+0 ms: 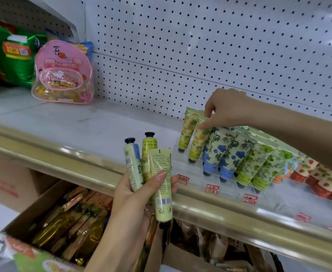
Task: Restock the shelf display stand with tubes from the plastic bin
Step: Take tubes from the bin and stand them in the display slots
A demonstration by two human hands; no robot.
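My left hand [139, 195] grips three tubes [161, 183] in front of the shelf edge: two with black caps up, one pale green tube with its cap down. My right hand [222, 108] pinches the top of a yellow pineapple-print tube [197, 142] that stands cap down in the clear acrylic display stand [228, 185]. A second yellow tube [186, 132] stands just behind it. To the right, blue-flower tubes [226, 152], green-print tubes [259, 165] and strawberry tubes [318, 183] fill the stand's rows. The plastic bin is not in view.
A white shelf [82, 122] with a beige front rail [67, 156] and pegboard back [200, 46]. A pink snack bag [63, 73] and green packs [14, 57] sit at the far left. Below, an open cardboard box [67, 222] holds wrapped snacks.
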